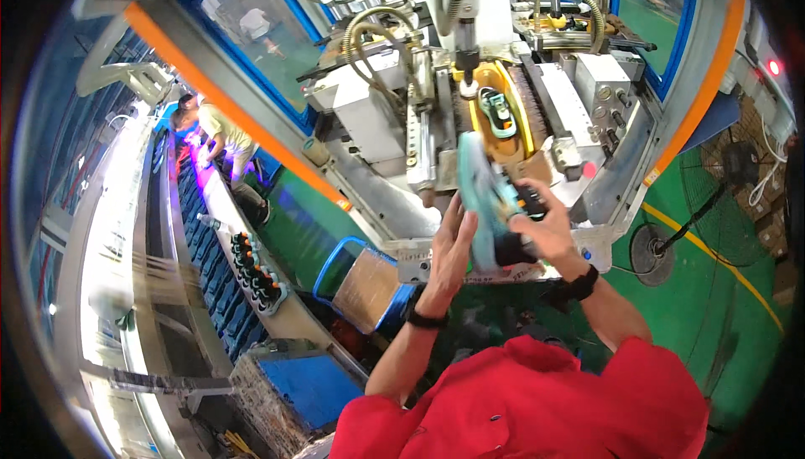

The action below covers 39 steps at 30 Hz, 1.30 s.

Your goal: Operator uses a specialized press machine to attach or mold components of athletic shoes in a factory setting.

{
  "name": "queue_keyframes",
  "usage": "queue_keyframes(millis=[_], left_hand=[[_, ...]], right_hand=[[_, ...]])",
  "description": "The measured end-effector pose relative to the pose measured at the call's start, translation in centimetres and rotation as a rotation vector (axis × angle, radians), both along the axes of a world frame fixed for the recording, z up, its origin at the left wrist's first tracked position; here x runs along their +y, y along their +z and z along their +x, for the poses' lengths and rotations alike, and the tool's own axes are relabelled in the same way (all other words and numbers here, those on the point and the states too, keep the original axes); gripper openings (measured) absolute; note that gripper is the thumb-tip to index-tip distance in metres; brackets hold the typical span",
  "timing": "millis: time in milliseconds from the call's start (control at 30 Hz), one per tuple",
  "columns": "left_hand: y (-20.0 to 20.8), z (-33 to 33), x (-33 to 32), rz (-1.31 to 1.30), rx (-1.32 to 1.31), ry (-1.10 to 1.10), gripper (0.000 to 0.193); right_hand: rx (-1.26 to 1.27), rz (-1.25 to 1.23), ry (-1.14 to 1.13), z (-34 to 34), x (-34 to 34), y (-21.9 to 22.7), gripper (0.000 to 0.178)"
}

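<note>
In front of the machine I hold up a teal sneaker (480, 199) with a dark heel, slightly blurred and tilted with its toe up. My right hand (553, 228) is closed round its upper near the opening. Along the sole side, my left hand (451, 254) is upright with fingers stretched out; whether it presses on the shoe is hard to tell. Just beyond, a second teal and black sneaker (498, 113) lies in a yellow cradle (530, 128) of the machine, below a vertical press rod (466, 40).
Metal blocks (366, 119) and hoses flank the cradle. At left, a conveyor (197, 249) runs past a rack of dark shoe parts (256, 274), a blue-framed cart (366, 290) and a blue-topped box (310, 388). Another person (222, 136) works farther along. A fan (654, 254) stands right.
</note>
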<state>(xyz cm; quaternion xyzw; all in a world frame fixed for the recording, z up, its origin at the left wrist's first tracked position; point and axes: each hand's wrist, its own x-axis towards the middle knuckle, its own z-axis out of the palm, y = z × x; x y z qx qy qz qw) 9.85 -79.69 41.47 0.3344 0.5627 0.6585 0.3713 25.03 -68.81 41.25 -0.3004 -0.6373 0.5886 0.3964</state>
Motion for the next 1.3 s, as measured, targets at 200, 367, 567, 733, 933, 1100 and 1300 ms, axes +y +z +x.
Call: queue_keyframes(millis=[200,367,567,733,933,1100,1300], left_hand=[[-6.1,-5.6,21.2,-0.329,0.351,-0.003,0.071],[-10.7,-7.9,33.7,-0.535,0.632,0.190,0.088],[-11.7,-10.2,35.9,-0.526,0.573,0.245,0.052],[-6.3,-12.1,24.5,-0.255,-0.441,-0.035,0.018],[2.5,-10.6,2.9,-0.225,-0.346,0.038,0.051],[4.9,-8.0,-10.0,-0.236,-0.238,0.521,0.058],[3.0,-0.9,-20.4,-0.297,-0.303,1.145,0.055]], right_hand=[[-0.100,0.019,-0.341,5.6,11.1,1.3,0.054],[-0.263,0.099,-0.559,6.1,16.0,1.3,0.050],[-0.389,0.221,-0.568,3.1,24.4,1.4,0.047],[-0.768,0.308,-0.293,-6.2,35.2,1.0,0.062],[-1.131,0.296,-0.106,-21.2,35.4,-4.9,0.048],[-1.135,0.461,-0.371,-24.7,34.0,-13.3,0.051],[-0.470,1.049,-0.139,-22.1,21.7,-8.7,0.039]])
